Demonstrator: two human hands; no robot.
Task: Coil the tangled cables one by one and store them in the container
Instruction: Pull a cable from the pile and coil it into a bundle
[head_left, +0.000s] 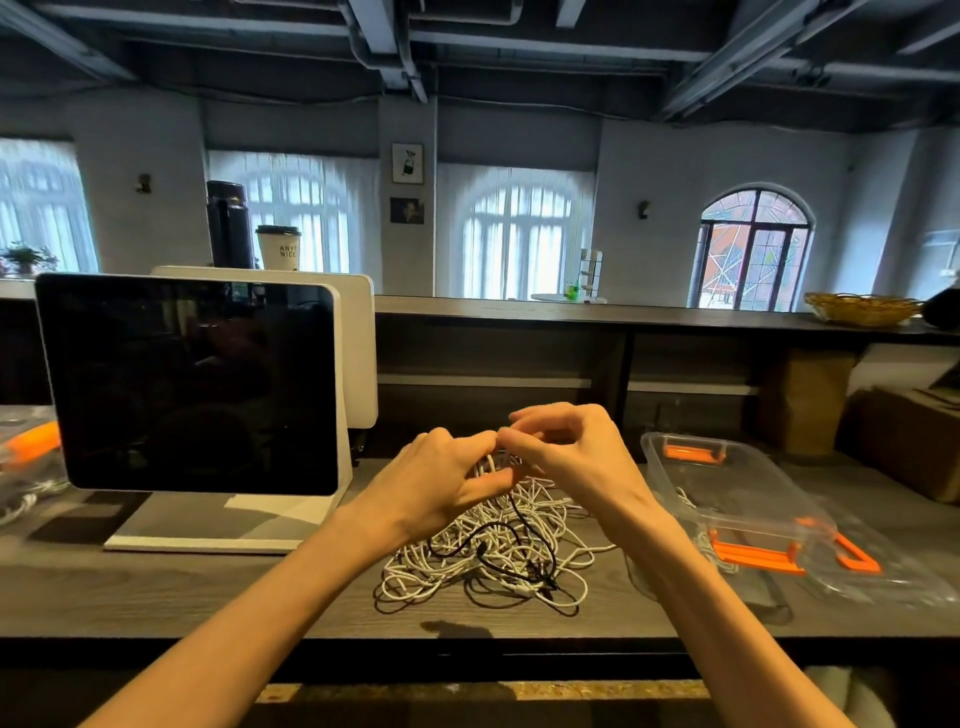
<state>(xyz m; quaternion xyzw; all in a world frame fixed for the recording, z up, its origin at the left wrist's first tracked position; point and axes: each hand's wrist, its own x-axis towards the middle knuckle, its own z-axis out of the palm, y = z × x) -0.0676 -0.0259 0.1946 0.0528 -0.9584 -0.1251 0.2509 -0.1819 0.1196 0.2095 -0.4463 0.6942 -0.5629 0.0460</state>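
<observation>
A tangled pile of white cables (441, 566) lies on the dark wooden counter, with a thin black cable (519, 540) looped through it. Above the far side of the pile, my left hand (441, 478) and my right hand (566, 452) meet fingertip to fingertip, both pinching white cable strands lifted from the heap. A clear plastic container (727, 483) with orange latches stands to the right of the pile, holding a bit of white cable. Its clear lid (872, 566) with an orange latch lies beside it, nearer the right edge.
A dark screen on a white stand (192, 384) occupies the counter's left half. Another clear box with an orange latch (26, 447) sits at the far left. Cardboard boxes (904, 441) stand behind the container. A raised shelf carries a paper cup (278, 249) and a wicker basket (857, 309).
</observation>
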